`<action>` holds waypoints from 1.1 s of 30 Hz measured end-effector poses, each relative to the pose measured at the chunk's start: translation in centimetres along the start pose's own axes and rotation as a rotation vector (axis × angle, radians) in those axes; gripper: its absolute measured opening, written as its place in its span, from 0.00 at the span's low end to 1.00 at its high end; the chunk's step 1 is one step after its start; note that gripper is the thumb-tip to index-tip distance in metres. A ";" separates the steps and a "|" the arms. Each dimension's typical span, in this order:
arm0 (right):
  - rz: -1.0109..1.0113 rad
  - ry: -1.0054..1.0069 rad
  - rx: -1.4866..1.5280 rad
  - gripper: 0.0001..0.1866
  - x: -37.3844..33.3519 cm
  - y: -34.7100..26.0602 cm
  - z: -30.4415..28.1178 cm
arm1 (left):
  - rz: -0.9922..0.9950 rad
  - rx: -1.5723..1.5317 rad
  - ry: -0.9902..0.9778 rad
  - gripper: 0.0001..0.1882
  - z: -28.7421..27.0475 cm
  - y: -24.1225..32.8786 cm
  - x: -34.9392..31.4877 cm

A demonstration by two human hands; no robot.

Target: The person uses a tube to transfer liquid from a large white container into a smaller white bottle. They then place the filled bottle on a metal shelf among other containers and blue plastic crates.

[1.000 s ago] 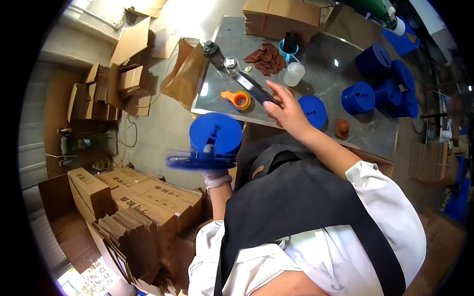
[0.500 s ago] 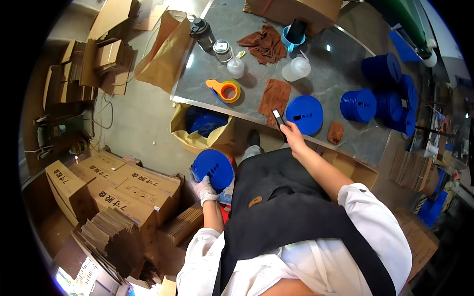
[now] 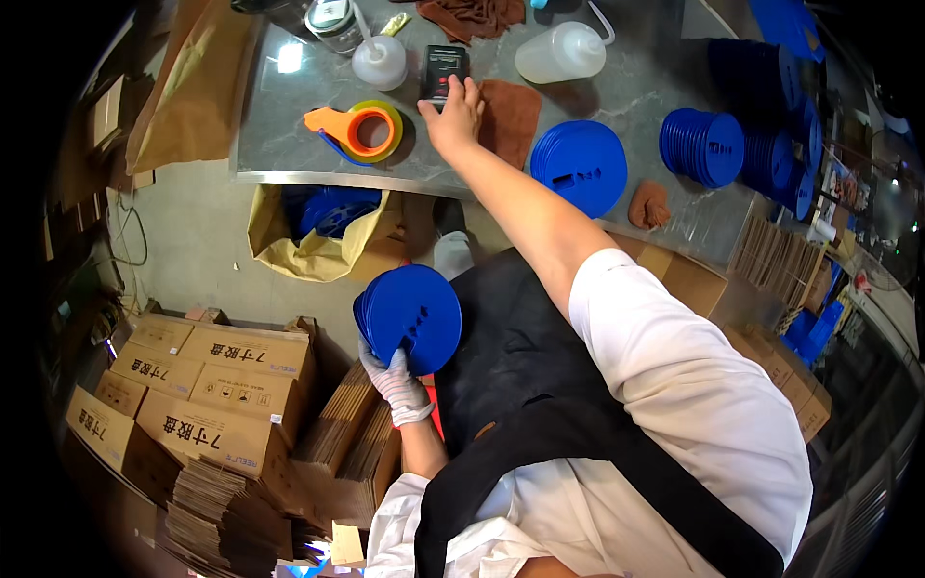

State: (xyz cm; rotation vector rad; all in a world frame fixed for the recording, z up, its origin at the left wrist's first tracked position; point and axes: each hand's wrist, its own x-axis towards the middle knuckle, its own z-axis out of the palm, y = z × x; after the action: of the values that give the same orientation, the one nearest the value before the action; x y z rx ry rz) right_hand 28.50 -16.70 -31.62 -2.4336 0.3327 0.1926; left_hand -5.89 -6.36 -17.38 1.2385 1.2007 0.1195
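Note:
My left hand, in a white glove, grips a stack of blue plastic discs beside the black apron. It is low, in front of the table edge. My right hand is bare and reaches over the grey table. Its fingers are spread, touching the near end of a flat black rectangular device that lies on the tabletop. A folded brown cloth lies just right of that hand. Farther right another stack of blue discs rests on the table.
Left on the table are an orange tape dispenser and a squeeze bottle; a larger one lies behind. Blue reels crowd the right. A yellow bag with blue pieces stands below the edge. Cartons fill the lower left.
My right hand has moved forward and left, laying the black device on the table and loosening its fingers. My left hand still grips the discs. The view has shifted closer to the table.

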 end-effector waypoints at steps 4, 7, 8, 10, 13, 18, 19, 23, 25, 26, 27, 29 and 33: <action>-0.117 -0.154 0.292 0.36 -2.9 3.8 -2.5 | -0.138 -0.224 -0.269 0.29 1.3 3.6 0.6; 0.073 -0.647 0.732 0.28 -7.2 6.8 -8.4 | -0.339 -0.305 -0.471 0.26 2.6 7.9 0.9; 0.148 -0.788 0.790 0.31 -8.6 7.1 -11.1 | -0.329 -0.342 -0.500 0.25 2.6 7.4 1.4; 0.456 -1.044 0.842 0.37 -10.9 7.1 -17.2 | -0.246 -0.258 -0.591 0.27 4.3 7.9 2.1; 0.531 -1.017 1.369 0.41 -13.9 6.1 -22.8 | -0.304 -0.134 -0.712 0.30 7.7 7.8 3.2; 0.457 -0.516 1.502 0.46 -17.3 9.0 -26.3 | -0.370 -0.037 -0.853 0.36 15.0 8.1 1.8; 0.463 -0.448 1.502 0.47 -18.0 9.2 -26.8 | -0.341 -0.004 -0.873 0.36 15.7 7.5 1.5; 0.472 -0.241 1.542 0.44 -21.6 11.7 -27.8 | -0.234 0.157 -0.928 0.45 19.9 6.1 -1.5; 0.559 -0.127 1.660 0.41 -22.7 13.4 -27.6 | -0.243 0.243 -0.931 0.46 22.0 6.4 -3.9; 0.599 -0.085 1.729 0.40 -22.4 14.3 -28.0 | -0.247 0.265 -0.976 0.48 22.6 5.9 -4.0; 0.640 -0.045 1.797 0.38 -21.9 15.2 -28.6 | -0.183 0.317 -1.020 0.50 23.3 4.7 -3.5; 0.645 -0.028 1.715 0.37 -18.8 16.1 -31.0 | -0.198 0.322 -1.043 0.49 26.6 5.6 -5.3; 0.571 -0.065 1.727 0.40 -11.1 18.3 -35.3 | -0.150 0.251 -0.990 0.42 35.1 6.8 -6.9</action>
State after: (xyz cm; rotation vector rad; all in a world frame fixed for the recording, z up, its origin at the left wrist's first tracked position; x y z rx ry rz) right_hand 14.48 -50.73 -13.04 -0.6005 0.7370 0.1218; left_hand 20.67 -30.96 -13.20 1.1761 0.4310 -0.7027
